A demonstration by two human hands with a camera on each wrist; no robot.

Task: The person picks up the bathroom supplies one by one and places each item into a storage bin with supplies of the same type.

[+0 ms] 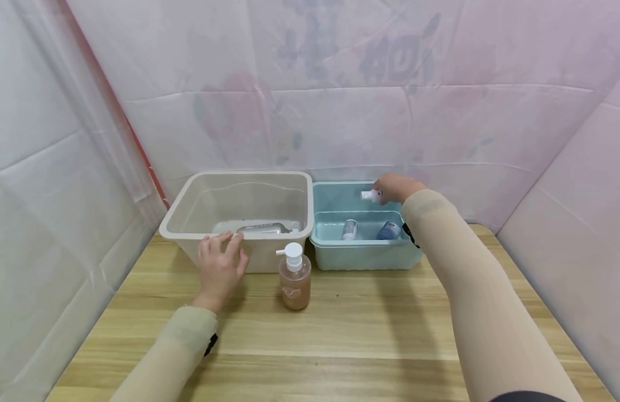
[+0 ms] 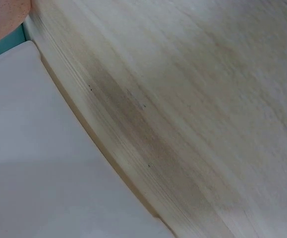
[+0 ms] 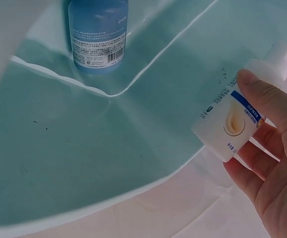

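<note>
Head view: my right sleeve point(image 1: 485, 312) crosses the table point(image 1: 370, 335). My left hand point(image 1: 219, 267) lies released, fingers straight on the beige bin point(image 1: 239, 215) rim, the pump bottle point(image 1: 294, 277) just beside it. My right hand point(image 1: 396, 188) holds a small white bottle point(image 1: 369, 195) over the teal bin point(image 1: 362, 248).

Left wrist view: table grain and the beige bin wall point(image 2: 44, 163); no fingers seen.

Right wrist view: grip grasping the white bottle above the teal bin; a blue bottle point(image 3: 97, 34) lies inside.
</note>
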